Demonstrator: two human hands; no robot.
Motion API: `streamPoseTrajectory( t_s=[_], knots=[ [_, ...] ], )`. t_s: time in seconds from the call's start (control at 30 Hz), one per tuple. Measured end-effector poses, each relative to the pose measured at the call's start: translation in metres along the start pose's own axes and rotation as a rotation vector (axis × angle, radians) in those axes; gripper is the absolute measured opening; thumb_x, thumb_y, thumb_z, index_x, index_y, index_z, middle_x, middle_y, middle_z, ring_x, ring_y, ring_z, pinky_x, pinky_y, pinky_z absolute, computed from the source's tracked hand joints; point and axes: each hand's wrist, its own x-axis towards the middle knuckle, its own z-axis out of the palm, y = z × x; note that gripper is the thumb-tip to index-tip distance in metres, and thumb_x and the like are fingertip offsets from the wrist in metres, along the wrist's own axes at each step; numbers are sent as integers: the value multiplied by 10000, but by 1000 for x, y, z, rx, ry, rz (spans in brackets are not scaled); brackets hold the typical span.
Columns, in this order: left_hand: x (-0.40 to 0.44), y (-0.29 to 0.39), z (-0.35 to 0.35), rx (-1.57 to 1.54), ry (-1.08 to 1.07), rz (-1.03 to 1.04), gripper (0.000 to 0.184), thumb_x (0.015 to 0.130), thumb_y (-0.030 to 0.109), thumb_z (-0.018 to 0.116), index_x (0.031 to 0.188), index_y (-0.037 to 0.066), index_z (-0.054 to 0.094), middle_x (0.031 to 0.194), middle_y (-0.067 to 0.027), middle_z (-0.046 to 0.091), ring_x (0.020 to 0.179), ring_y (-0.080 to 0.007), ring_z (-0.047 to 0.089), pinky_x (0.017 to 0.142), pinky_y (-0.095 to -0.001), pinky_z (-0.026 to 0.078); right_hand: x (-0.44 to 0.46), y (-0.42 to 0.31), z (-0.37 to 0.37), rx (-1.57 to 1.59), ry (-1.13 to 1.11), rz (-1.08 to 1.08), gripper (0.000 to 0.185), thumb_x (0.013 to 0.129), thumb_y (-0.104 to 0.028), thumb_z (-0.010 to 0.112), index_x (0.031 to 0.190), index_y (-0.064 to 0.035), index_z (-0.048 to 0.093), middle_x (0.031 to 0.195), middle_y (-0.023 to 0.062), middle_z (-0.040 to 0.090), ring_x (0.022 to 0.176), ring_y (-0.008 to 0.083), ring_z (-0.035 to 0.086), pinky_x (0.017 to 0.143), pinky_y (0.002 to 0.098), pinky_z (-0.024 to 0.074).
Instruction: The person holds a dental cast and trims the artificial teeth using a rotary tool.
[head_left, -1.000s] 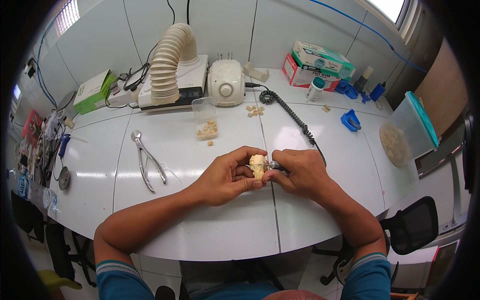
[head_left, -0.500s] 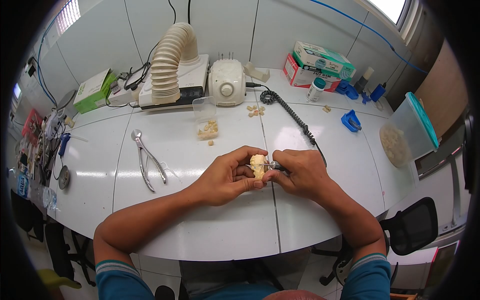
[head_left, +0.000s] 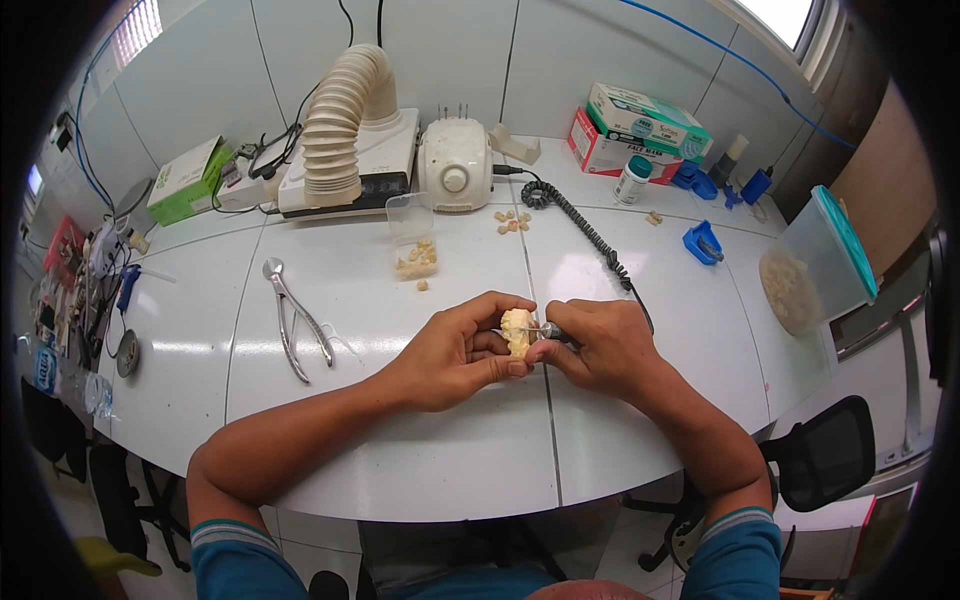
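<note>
My left hand (head_left: 455, 355) holds a small cream-coloured dental model (head_left: 516, 320) between thumb and fingers, over the middle of the table. In my right hand (head_left: 608, 348) is a rotary handpiece (head_left: 551, 331), its thin metal bur pointing left and lying across the model at this angle. Whether the bur touches the model I cannot make out. My two hands are close together, and the right thumb sits near the model's lower edge. Most of the handpiece body is hidden by the right fingers. The handpiece's coiled cord (head_left: 590, 235) runs back to a white control unit (head_left: 455, 165).
Metal pliers (head_left: 290, 310) lie to the left. Behind my hands stands a clear lidded box (head_left: 416, 262) with cream pieces, more pieces (head_left: 512, 222) beside it. A ribbed suction hose (head_left: 335, 130) arches at the back. Mask boxes (head_left: 640, 130) and a large plastic container (head_left: 810, 265) are right.
</note>
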Motion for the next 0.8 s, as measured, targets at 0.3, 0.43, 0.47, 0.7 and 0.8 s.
streamPoseTrajectory(
  t_s=[0.3, 0.43, 0.47, 0.7, 0.8],
  knots=[
    [0, -2, 0, -18, -1, 7, 643, 1059, 57, 755, 1612, 1, 431, 1370, -147, 673, 1252, -183, 705, 1061, -307, 598, 0, 0, 0, 6, 15, -8, 501, 972, -602, 760, 946, -105, 708, 723, 72, 694, 616, 308, 698, 528, 450, 476],
    [0, -2, -1, -9, 3, -2, 644, 1059, 58, 756, 1613, 2, 433, 1372, -146, 670, 1260, -182, 699, 1066, -308, 595, 0, 0, 0, -4, 9, -7, 498, 974, -600, 760, 949, -106, 708, 723, 71, 694, 614, 308, 698, 527, 449, 477],
    [0, -2, -1, -4, 4, -7, 644, 1059, 59, 756, 1613, 2, 433, 1373, -146, 669, 1262, -182, 698, 1067, -308, 595, 0, 0, 0, -7, 6, -6, 497, 974, -600, 760, 949, -106, 708, 722, 70, 695, 614, 308, 699, 526, 449, 477],
    [1, -5, 1, -5, 35, 35, 633, 1049, 128, 799, 1570, -6, 464, 1236, -105, 736, 1138, -135, 731, 988, -295, 581, 0, -1, -1, 5, 3, 0, 495, 976, -601, 757, 950, -108, 711, 721, 60, 697, 615, 301, 702, 523, 444, 478],
    [1, -5, 1, 8, 33, 35, 637, 1047, 138, 805, 1567, -6, 467, 1239, -105, 735, 1143, -135, 728, 987, -295, 577, 0, -1, 0, 0, -5, 1, 494, 975, -600, 759, 948, -109, 711, 723, 59, 698, 615, 300, 702, 523, 445, 478]
  ],
)
